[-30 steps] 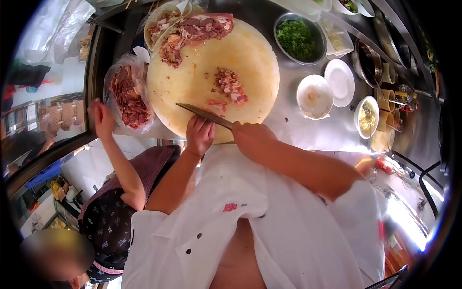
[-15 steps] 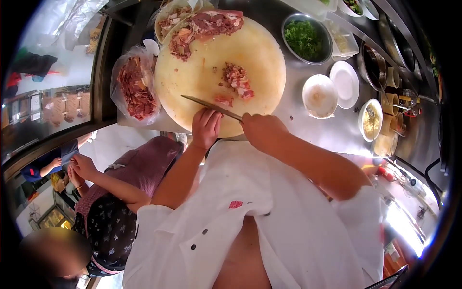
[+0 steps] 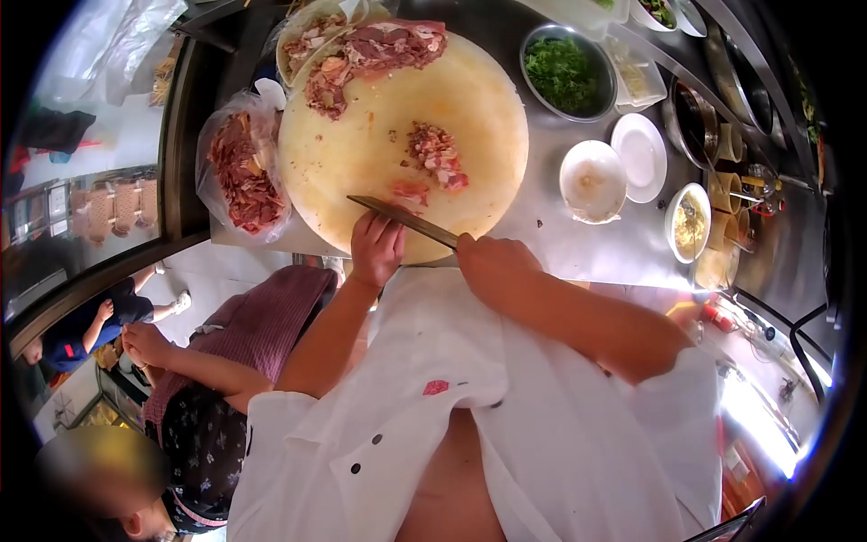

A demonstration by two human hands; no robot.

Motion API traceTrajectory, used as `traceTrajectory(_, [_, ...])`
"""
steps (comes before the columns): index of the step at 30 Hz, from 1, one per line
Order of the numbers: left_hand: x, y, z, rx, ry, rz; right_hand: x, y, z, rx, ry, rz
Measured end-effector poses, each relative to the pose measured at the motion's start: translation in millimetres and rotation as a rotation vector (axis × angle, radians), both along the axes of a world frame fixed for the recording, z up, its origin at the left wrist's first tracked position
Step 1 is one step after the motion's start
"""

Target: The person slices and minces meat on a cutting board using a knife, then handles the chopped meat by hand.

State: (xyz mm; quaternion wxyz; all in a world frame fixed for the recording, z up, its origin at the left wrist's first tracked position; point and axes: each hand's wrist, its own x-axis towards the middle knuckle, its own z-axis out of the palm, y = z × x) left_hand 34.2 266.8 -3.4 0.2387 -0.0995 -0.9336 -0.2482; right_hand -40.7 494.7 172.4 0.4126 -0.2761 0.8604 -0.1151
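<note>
My right hand [image 3: 497,270] is wrapped round the handle of a kitchen knife [image 3: 404,219]. Its blade slants up and left over the near part of a round chopping board [image 3: 492,99]. Close behind the blade, my left hand [image 3: 377,251] has its fingers curled, the tips against the blade side; whatever lies under them is hidden. Just beyond the blade lie a few thin meat pieces [image 3: 411,192], and farther up a small heap of chopped meat [image 3: 435,155]. A larger chunk of meat [image 3: 397,43] rests at the board's far left edge.
A plastic bag of sliced meat [image 3: 242,172] sits left of the board. On the right stand a metal bowl of chopped greens [image 3: 567,72], a used white bowl [image 3: 592,181], a white plate [image 3: 643,158] and a bowl of yellowish bits [image 3: 691,223]. Another person [image 3: 199,388] stands at my left.
The view has shifted slightly, moving the board a little left in it. The blade lies slightly nearer me, and the thin pieces beyond it show more. Both hands keep about the same pose.
</note>
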Motion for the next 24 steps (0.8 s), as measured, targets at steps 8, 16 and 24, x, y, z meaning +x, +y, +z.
traceTrajectory(8, [-2.5, -2.4, -2.4, 0.041, -0.039, -0.028, -14.0, -41.0, -45.3, -0.127, 0.057, 0.042])
traceTrajectory(16, [-8.1, 2.6, 12.3, 0.056, 0.003, -0.03, -33.9, -43.4, -77.9, -0.153, 0.142, 0.111])
traceTrajectory(24, [-1.4, 1.5, 5.5, 0.018, 0.042, -0.007, 1.0, 12.6, 13.0, 0.019, 0.033, 0.037])
